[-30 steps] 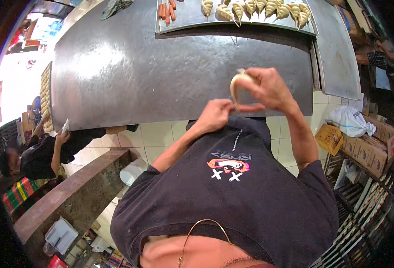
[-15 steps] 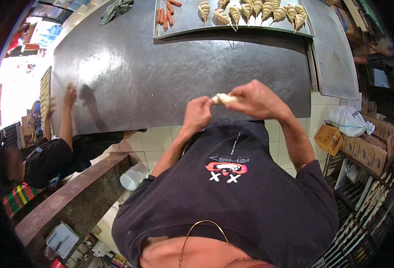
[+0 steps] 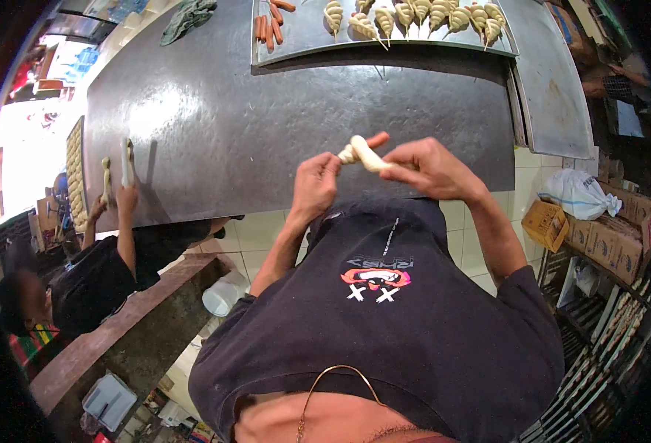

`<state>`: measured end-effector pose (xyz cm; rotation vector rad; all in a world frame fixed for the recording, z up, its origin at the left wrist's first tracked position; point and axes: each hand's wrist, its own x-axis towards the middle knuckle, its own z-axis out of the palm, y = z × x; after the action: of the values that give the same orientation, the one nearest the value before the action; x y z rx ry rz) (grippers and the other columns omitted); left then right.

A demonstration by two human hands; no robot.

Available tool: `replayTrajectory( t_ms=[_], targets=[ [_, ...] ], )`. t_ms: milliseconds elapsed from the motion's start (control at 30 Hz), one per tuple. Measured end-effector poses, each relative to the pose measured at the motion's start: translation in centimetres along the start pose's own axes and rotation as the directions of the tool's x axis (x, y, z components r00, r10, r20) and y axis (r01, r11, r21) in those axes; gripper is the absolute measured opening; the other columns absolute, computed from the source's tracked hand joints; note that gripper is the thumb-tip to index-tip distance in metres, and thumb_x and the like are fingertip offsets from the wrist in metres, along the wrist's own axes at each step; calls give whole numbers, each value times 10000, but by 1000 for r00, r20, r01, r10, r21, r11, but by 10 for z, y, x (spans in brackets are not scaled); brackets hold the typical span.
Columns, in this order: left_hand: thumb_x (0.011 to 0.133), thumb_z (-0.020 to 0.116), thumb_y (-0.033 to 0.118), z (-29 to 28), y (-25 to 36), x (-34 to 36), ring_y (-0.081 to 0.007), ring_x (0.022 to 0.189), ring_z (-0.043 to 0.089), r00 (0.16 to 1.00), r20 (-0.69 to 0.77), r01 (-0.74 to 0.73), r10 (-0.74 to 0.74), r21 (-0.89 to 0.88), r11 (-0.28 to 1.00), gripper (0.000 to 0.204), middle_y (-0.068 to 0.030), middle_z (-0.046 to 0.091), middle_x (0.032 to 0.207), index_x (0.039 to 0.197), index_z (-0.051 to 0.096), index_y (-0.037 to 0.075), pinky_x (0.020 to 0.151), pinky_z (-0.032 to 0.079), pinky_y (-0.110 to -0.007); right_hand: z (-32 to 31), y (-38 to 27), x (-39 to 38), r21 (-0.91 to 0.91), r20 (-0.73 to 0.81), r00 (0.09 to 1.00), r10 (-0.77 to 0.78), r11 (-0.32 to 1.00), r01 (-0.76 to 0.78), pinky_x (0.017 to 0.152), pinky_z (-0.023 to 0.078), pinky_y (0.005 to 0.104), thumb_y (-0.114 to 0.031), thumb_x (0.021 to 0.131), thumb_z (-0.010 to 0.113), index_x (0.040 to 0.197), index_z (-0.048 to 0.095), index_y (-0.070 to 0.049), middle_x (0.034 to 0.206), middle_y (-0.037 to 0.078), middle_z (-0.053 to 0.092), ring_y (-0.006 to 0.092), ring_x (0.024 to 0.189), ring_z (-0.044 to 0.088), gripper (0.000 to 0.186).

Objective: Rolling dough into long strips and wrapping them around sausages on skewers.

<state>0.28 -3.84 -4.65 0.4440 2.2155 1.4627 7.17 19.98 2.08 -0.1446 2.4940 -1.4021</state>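
Above the near edge of the dark metal table (image 3: 214,125), a sausage (image 3: 378,139) is partly wrapped in a strip of dough (image 3: 369,156). My left hand (image 3: 315,184) is closed round its wrapped end, where the fingers hide the grip. The bare reddish end sticks out up and to the right. My right hand (image 3: 432,168) pinches the loose end of the dough strip, drawn across the sausage. Farther off, a metal tray (image 3: 384,49) carries several dough-wrapped sausages (image 3: 438,15) on sticks, with plain sausages (image 3: 266,31) at its left.
At the left, a co-worker (image 3: 93,273) holds a dough piece (image 3: 107,181) and a pale stick (image 3: 126,162) beside a tray of dough pieces (image 3: 76,170). A green cloth (image 3: 186,21) lies at the far left of the table. Cardboard boxes (image 3: 598,247) and a rack (image 3: 598,354) stand at the right.
The sausage has turned so its bare end shows, and the dough strip now stretches to my right hand. My left hand has shifted slightly left. The co-worker's hands have come together.
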Motion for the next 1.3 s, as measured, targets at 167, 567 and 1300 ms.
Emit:
replayTrajectory(
  t_ms=[167, 567, 1300],
  targets=[
    [1011, 535, 180, -23, 21, -10, -14, 576, 372, 947, 307, 280, -94, -648, 709, 280, 65, 425, 638, 764, 543, 49, 495, 283, -216, -3, 42, -2, 354, 182, 954, 238, 889, -290, 556, 435, 295, -267, 945, 654, 991, 734, -22, 677, 19, 623, 90, 603, 523, 262],
    [1029, 522, 197, -24, 3, -14, -33, 497, 374, 960, 239, 269, -146, -641, 719, 281, 58, 409, 618, 780, 508, 67, 449, 297, -230, 3, 22, -5, 366, 27, 1000, 12, 930, -21, 586, 453, 268, -140, 912, 691, 1092, 724, -15, 742, 20, 637, 85, 657, 558, 221],
    [1048, 484, 195, 23, 44, -3, -24, 568, 357, 950, 313, 264, 8, -815, 516, 245, 48, 435, 676, 901, 586, 28, 490, 285, -229, 83, 9, 15, 880, -452, 817, 359, 332, 341, 812, 576, 292, 38, 829, 737, 992, 689, 38, 948, 116, 728, 166, 874, 698, 171]
  ],
)
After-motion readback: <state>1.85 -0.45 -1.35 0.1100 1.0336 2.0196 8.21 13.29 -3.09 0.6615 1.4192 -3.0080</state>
